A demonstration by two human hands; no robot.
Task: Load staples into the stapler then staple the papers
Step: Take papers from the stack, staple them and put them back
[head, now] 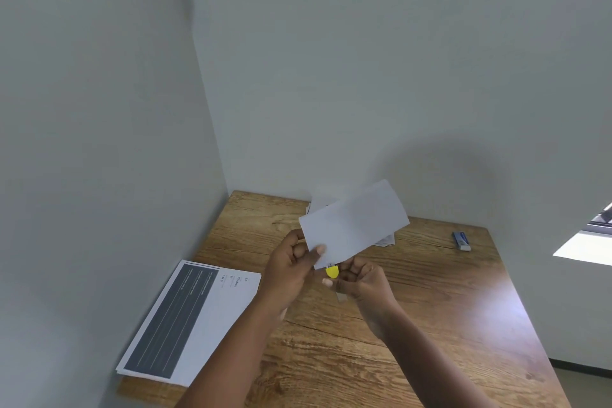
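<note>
My left hand point(291, 267) pinches the near corner of a white sheaf of papers point(354, 220) and holds it up above the wooden table point(430, 291). My right hand point(362, 280) is closed around a small yellow stapler point(332, 272). Only the stapler's yellow tip shows, right at the papers' lower corner and touching it. The rest of the stapler is hidden inside my fist.
A stack of printed sheets point(192, 318) with a dark block lies at the table's left edge. More loose papers point(385, 240) lie behind the raised sheaf. A blue staple box point(461, 240) sits at the far right. Walls close in on the left and at the back.
</note>
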